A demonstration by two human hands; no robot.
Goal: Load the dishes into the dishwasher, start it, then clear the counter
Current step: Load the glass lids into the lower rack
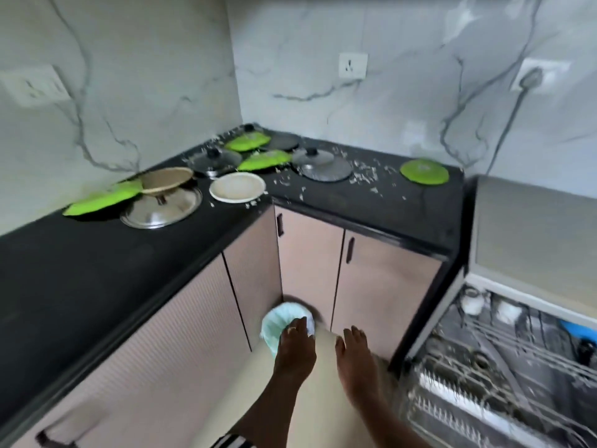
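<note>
Left hand [295, 345] on blue bin liner [276, 321] by floor, grip unclear | right hand [353, 350] spread, empty | dishes [237, 186] sit on far surface [80, 270], dishwasher [533, 234] open right | risk: tugged liner may slip, spilling scraps

My kitchen walls [323, 27] are white marble with grey veins, carrying three sockets [352, 65]. A black counter [80, 270] wraps the corner over pinkish cabinets [381, 286] with dark handles [350, 250]; the floor [323, 399] is pale beige.
</note>
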